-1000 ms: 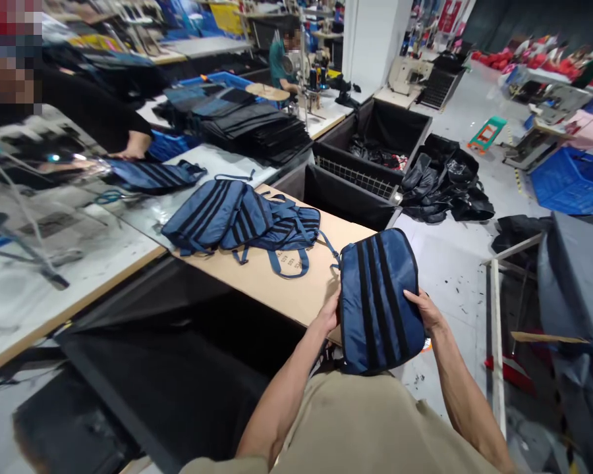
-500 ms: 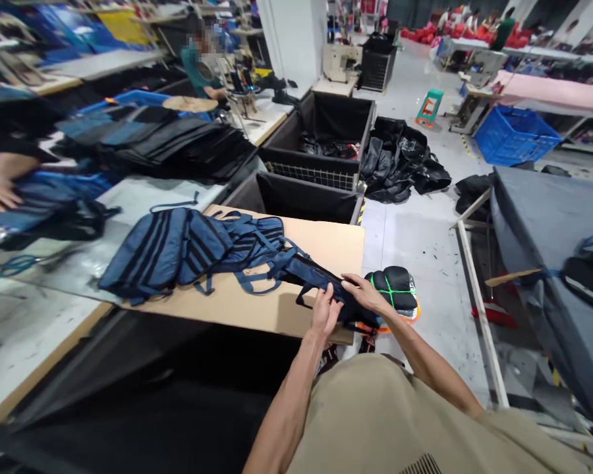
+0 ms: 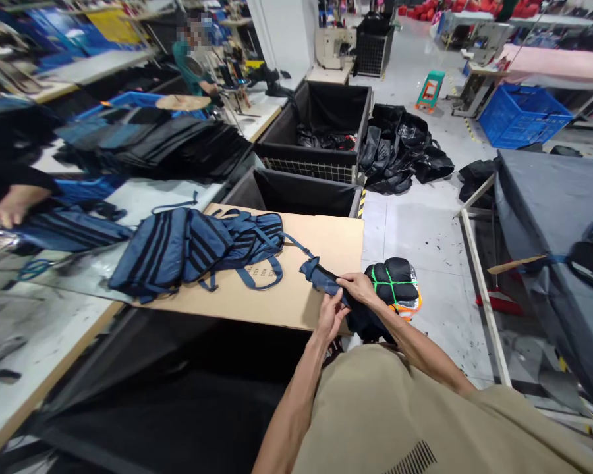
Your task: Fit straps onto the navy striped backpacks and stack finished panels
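Observation:
Both my hands are closed on a bunched blue-and-black backpack (image 3: 321, 278) at the right end of a cardboard sheet (image 3: 326, 237). My left hand (image 3: 330, 316) pinches it from below, and my right hand (image 3: 358, 288) grips it from the upper right, close beside. Its dark lower part hangs past the cardboard edge, partly hidden by my hands and arms. A thin strap runs from its far end toward several overlapping blue backpacks (image 3: 205, 240) with black stripes, lying to the left on the cardboard and worktable.
A black-lined bin (image 3: 296, 191) stands behind the cardboard; another dark bin (image 3: 178, 388) opens in front. A bundle tied with green cord (image 3: 395, 283) lies on the floor at right. At left, a co-worker's hand (image 3: 10, 210) rests on blue fabric near scissors (image 3: 34, 268).
The held backpack has come away from the others toward the right, and its near end is now folded up in my hands. The co-worker's hand has shifted right along the blue fabric.

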`<state>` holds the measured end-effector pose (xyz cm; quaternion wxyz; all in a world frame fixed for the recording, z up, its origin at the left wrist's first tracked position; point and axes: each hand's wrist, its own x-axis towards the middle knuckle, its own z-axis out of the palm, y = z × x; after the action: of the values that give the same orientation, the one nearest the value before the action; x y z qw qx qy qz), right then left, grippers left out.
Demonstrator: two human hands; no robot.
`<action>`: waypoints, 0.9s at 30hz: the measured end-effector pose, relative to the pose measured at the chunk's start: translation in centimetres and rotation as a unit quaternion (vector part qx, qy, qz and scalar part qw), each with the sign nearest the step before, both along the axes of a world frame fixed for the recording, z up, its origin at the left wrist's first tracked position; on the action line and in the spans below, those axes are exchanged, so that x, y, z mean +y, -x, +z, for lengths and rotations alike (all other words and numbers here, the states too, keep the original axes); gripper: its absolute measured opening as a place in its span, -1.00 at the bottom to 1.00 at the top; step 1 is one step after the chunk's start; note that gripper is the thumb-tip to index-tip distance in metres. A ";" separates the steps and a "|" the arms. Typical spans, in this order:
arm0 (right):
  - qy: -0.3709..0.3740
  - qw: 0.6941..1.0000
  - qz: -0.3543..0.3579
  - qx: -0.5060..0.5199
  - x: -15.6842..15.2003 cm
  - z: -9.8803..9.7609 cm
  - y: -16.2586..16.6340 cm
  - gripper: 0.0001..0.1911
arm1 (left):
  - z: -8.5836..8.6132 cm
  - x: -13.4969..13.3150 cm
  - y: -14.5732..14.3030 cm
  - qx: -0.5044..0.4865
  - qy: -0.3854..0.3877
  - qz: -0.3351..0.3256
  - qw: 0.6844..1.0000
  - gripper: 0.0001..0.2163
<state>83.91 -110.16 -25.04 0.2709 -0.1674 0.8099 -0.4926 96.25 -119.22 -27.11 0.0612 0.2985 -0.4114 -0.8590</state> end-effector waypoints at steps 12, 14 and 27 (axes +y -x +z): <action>0.017 0.997 -0.064 -0.040 5.5 -2.3 -3.3 -0.56 | 0.7 -1.0 1.3 -0.091 0.210 0.041 0.973 -0.54; -0.004 0.996 -0.075 -0.039 7.2 -3.1 -3.9 -0.54 | 1.0 -0.7 1.3 -0.084 0.212 0.035 0.973 -0.47; -0.054 0.971 -0.129 0.196 12.9 0.0 5.0 -0.56 | 4.4 -3.1 2.9 -0.076 0.273 -0.121 0.951 -0.50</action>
<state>78.92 -97.24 -25.06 0.0498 -0.1398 0.8875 -0.4362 93.36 -122.31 -22.68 0.0047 0.2825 -0.6665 -0.6899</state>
